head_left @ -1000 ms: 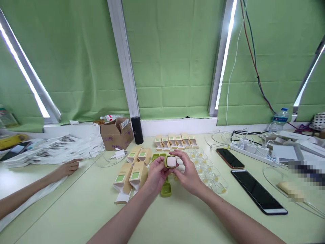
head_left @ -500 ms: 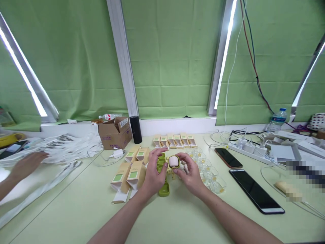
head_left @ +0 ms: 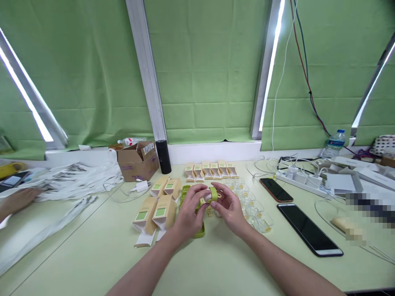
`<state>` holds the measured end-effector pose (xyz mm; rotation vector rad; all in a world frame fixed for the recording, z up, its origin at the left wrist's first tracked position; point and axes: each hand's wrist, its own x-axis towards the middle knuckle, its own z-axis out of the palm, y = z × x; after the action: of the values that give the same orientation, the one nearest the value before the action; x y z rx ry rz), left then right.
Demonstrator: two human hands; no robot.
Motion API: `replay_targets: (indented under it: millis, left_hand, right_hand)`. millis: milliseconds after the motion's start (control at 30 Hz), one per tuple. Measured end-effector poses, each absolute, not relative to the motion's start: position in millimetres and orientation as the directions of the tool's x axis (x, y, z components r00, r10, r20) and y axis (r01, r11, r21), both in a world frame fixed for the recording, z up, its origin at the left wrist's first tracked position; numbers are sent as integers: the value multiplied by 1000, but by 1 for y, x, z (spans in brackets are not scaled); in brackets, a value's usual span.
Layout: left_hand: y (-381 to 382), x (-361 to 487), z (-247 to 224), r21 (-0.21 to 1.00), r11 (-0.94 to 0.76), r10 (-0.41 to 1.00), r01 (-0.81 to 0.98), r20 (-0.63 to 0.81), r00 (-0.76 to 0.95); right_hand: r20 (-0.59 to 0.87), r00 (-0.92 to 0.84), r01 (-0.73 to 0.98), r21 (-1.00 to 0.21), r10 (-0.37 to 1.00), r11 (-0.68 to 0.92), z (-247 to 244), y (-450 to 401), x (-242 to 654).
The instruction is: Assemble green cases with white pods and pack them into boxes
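Note:
Between both hands is a small green case (head_left: 213,193), turned on its side, with a pale rounded piece (head_left: 207,197) at its left. My left hand (head_left: 189,211) has its fingertips closed on the left side of this case. On the other side, my right hand (head_left: 230,209) pinches it with thumb and fingers. Several more green cases lie on the table under and behind my left hand, partly hidden; one green case (head_left: 200,231) shows below the wrist. Small yellowish pieces (head_left: 210,211) lie beneath the hands. Clear plastic shells (head_left: 251,203) sit right of my right hand.
Kraft boxes (head_left: 165,209) with green labels stand at left, and a row of smaller ones (head_left: 211,172) stands behind. Two phones (head_left: 308,228) (head_left: 276,190), a power strip (head_left: 302,181) and cables lie right. At far left another person's hand (head_left: 21,201) touches white strips (head_left: 77,181).
The green case has turned from facing me to its side, and my left fingers have closed on it. The other person's hand has moved left.

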<state>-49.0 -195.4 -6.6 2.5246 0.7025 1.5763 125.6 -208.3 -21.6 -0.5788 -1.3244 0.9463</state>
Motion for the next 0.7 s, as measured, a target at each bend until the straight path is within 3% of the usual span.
replay_targets:
  millis: [200,433,567,700]
  left_hand:
    - [-190,-49,-10,248,-876,393,414,864,314]
    - [-188,-50,-14,161,-824,375,544,874,309]
    - [-185,-51,-17,85,-811,334,579,880,339]
    - [-183,-53,-16,57,-833,304,550,878,369]
  right_hand:
    - [538,50,-218,-816,841,535,-21,-209,121]
    - [462,-51,-160,-879,886,449,-21,-214,121]
    - [496,-48,-58,-868,867,493,-21,-214,121]
    - [515,-51,-79,-856,855,511,-23,-211,120]
